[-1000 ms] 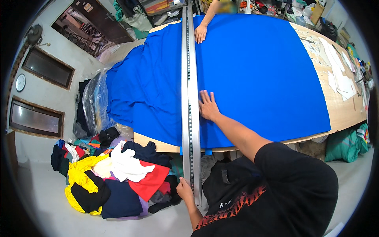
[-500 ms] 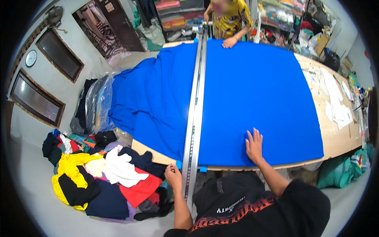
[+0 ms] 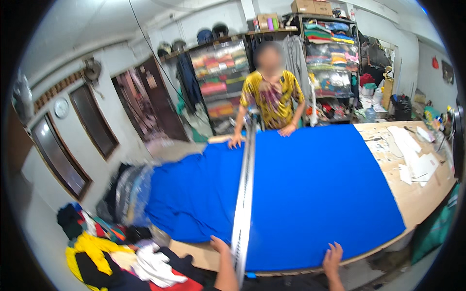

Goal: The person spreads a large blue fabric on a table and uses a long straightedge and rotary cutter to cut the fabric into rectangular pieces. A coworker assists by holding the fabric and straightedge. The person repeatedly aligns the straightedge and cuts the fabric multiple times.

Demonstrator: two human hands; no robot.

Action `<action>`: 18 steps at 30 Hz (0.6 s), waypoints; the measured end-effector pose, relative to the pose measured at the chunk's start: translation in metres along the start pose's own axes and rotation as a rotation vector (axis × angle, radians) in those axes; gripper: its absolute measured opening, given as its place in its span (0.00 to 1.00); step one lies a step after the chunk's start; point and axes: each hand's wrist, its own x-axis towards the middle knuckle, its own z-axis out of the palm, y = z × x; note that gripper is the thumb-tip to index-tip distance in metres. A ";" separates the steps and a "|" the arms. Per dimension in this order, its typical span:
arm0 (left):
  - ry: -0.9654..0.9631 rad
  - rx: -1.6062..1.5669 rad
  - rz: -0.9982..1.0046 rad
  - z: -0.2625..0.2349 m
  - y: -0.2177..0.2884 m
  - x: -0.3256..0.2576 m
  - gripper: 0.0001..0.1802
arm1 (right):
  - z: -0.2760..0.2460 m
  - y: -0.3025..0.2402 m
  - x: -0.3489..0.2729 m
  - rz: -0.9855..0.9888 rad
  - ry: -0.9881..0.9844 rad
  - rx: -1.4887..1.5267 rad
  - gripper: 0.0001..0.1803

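head view, looking down: a broad sheet of blue fabric (image 3: 315, 194) lies across a wooden table (image 3: 418, 203), smooth on the right and rumpled on the left. a long metal rail (image 3: 243, 208) crosses it from the near edge to the far edge. the wearer's left hand (image 3: 221, 245) is at the near edge, just left of the rail; i cannot tell if its fingers are together or touching anything. the right hand (image 3: 333, 257) is at the fabric's near edge, well right of the rail, fingers apart. across the table stands a co-worker in a yellow patterned shirt (image 3: 276, 99), hands on either side of the rail. white paper pieces (image 3: 410, 155) lie at right; piled garments (image 3: 121, 264), lower left.
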 end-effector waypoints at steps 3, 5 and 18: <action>-0.171 -0.240 -0.010 0.013 0.041 -0.028 0.41 | -0.016 -0.030 0.025 -0.014 -0.064 0.132 0.16; -0.361 -0.294 0.033 0.013 0.074 -0.087 0.38 | -0.037 -0.051 0.042 0.075 -0.217 0.234 0.15; -1.345 0.108 0.234 -0.048 0.116 -0.405 0.24 | -0.058 -0.103 0.138 0.529 -1.262 0.777 0.35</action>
